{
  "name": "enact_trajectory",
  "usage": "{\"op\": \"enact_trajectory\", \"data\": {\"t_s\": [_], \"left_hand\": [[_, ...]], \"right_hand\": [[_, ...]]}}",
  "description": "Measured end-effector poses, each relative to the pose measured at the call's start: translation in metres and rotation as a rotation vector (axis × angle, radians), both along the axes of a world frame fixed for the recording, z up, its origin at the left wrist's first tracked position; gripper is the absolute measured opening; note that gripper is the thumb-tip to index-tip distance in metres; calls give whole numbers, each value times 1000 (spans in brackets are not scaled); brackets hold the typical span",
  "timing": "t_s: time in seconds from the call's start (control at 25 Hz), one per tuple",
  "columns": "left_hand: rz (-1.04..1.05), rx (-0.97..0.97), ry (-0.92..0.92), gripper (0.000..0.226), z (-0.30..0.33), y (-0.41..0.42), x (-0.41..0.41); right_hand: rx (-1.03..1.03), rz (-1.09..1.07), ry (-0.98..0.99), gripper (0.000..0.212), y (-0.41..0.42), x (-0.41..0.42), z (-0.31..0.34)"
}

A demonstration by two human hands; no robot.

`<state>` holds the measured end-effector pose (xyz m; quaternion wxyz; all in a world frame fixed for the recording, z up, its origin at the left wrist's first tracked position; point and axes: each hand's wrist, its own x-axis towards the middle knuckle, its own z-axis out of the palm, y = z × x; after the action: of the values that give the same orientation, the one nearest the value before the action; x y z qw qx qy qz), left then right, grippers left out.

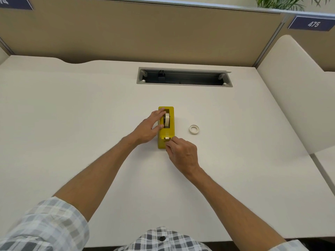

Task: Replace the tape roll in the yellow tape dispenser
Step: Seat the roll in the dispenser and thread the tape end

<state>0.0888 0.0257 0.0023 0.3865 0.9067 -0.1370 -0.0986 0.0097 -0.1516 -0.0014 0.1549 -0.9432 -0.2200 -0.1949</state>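
Observation:
The yellow tape dispenser (171, 132) stands on the white desk (90, 115), its cutter end toward me. A pale tape roll (167, 120) sits upright in its well. My left hand (147, 128) rests against the dispenser's left side, fingers stretched over the top edge and the thumb touching near the roll. My right hand (182, 153) is at the cutter end, fingertips pinching at the tape end by the metal blade (167, 138). A second, thin tape roll (194, 129) lies flat on the desk to the right of the dispenser.
A recessed cable tray (184, 77) with its lid open runs across the desk's far middle. Beige partition panels (145, 33) close off the back. A cream divider (297, 87) rises on the right side.

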Motion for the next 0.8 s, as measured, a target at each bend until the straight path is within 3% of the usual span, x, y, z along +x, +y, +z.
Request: {"op": "enact_trajectory", "data": {"t_s": [0.36, 0.6, 0.8], "left_hand": [[-5, 18, -50, 59, -9, -2, -9], [291, 67, -117, 61, -14, -15, -22], [312, -79, -271, 30, -12, -20, -47]], "right_hand": [[-18, -26, -44, 12, 0, -6, -5], [-6, -31, -50, 12, -4, -6, -3], [54, -94, -39, 12, -5, -1, -2]]}}
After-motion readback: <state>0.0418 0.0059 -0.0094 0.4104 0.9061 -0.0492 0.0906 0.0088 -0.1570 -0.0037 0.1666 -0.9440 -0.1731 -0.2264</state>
